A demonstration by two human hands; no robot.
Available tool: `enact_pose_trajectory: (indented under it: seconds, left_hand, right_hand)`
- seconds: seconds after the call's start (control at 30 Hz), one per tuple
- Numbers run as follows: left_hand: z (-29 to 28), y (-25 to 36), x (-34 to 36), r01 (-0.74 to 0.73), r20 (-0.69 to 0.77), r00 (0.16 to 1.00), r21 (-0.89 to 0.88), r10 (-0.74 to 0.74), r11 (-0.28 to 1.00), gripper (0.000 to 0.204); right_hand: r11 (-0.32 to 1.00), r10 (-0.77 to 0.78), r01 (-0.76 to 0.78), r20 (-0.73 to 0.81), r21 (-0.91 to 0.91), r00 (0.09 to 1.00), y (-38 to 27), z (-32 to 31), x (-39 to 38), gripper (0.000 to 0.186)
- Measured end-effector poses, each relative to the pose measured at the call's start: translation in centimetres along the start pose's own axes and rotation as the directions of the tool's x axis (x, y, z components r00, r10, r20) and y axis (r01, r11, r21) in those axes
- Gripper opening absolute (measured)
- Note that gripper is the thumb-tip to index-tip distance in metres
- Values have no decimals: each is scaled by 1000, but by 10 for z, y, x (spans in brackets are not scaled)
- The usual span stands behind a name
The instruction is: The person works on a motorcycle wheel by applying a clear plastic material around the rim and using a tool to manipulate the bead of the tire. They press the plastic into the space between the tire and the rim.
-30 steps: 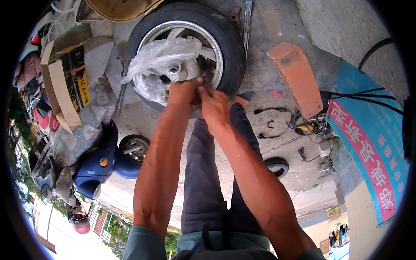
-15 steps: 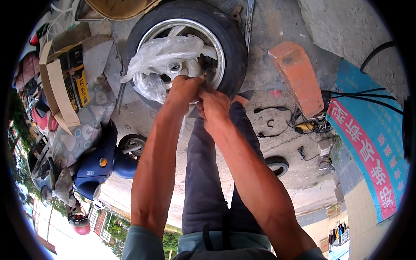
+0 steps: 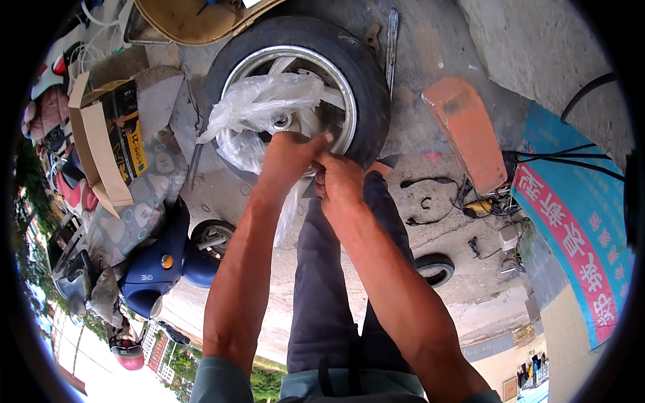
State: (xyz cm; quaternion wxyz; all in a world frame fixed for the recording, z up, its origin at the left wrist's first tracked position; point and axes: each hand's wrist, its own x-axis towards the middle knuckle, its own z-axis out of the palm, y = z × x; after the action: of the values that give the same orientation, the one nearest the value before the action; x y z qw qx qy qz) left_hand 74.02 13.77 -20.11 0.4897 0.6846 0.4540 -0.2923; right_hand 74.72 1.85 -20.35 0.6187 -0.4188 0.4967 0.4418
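Observation:
A wheel with a black tyre (image 3: 235, 54) and silver rim lies before me, clear crumpled plastic wrap (image 3: 259, 101) spread over its spokes and hub. My left hand (image 3: 292, 154) is closed at the lower right of the hub, over the rim, its thumb and fingers bent inward. Against it, my right hand (image 3: 339, 174) is closed too, fingers curled near the rim. What they grip between them is hidden. A loose strip of the plastic hangs below the hands, beside my dark trouser legs (image 3: 309, 269).
An orange block (image 3: 463, 134) and long metal bar (image 3: 392, 54) lie right of the wheel, cables (image 3: 437, 215) and a small tyre (image 3: 435, 267) lower down. A cardboard box (image 3: 94, 148) and blue scooter (image 3: 148, 275) are at left, a yellowish pan (image 3: 195, 23) above, a printed banner (image 3: 564, 248) far right.
The plastic strip under my hands now hangs further down. My hands stay together at the rim, and the whole view has shifted slightly, with surroundings appearing lower and rightward.

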Motion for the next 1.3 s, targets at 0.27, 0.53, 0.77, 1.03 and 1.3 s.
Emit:
enact_pose_trajectory:
  seconds: [0.27,0.53,0.77,1.03,1.3]
  left_hand:
    - [5,-21,28,185,101,981,-255,-164,949,30]
    - [-2,-4,14,258,114,965,-263,-236,929,32]
    - [2,-3,7,71,133,989,-103,-57,992,38]
    - [-1,-8,14,224,209,962,-225,-178,948,36]
    - [7,-2,1,150,50,989,-365,-142,919,36]
  right_hand:
    - [997,37,-33,68,-71,997,-4,5,-12,10]
    - [975,48,-79,151,209,987,4,2,-5,11]
    - [993,-30,30,4,114,1000,14,5,-6,14]
    - [998,14,-16,35,58,999,6,9,-18,21]
    - [987,-79,73,32,145,996,18,8,-6,19]
